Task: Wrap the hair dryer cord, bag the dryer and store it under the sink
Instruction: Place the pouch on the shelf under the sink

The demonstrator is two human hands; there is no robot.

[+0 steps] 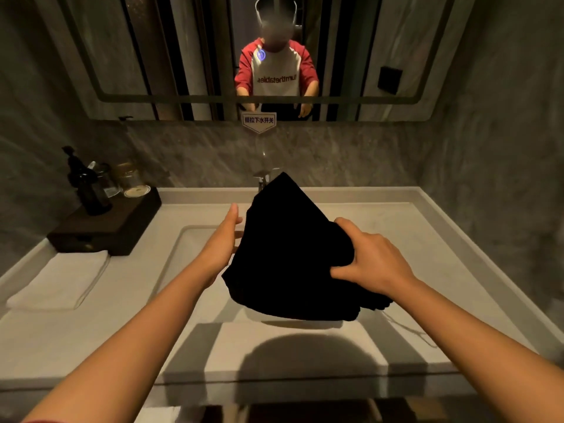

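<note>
- Black bag [287, 257]: a dark, opaque cloth pouch held in the air above the sink basin [183, 270], roughly at the centre of the view. Its upper corner rises to a point in front of the faucet [263, 178]; its lower edge hangs clear of the basin floor and throws a shadow below.
- Right hand [370, 259]: clenched on the bag's right side, fingers curled over a bunched fold, thumb pressed underneath. The bulk of the bag lies to the left of this grip and extends below it.
- Left hand [221, 239]: fingers extended, palm set flat against the bag's left edge; whether the fingers close on the cloth behind cannot be told.
- Hair dryer and cord: neither shows; the bag's contents cannot be told.
- Thin pale drawstring [409, 329]: trails from the bag's lower right corner across the countertop [396, 221].
- Folded white towel [61, 279]: lies on the counter at left, just in front of a dark tray [106, 230] carrying a pump bottle [88, 184] and glass jars [131, 181].
- Mirror [335, 41]: reflects a person in a red-and-white shirt.
</note>
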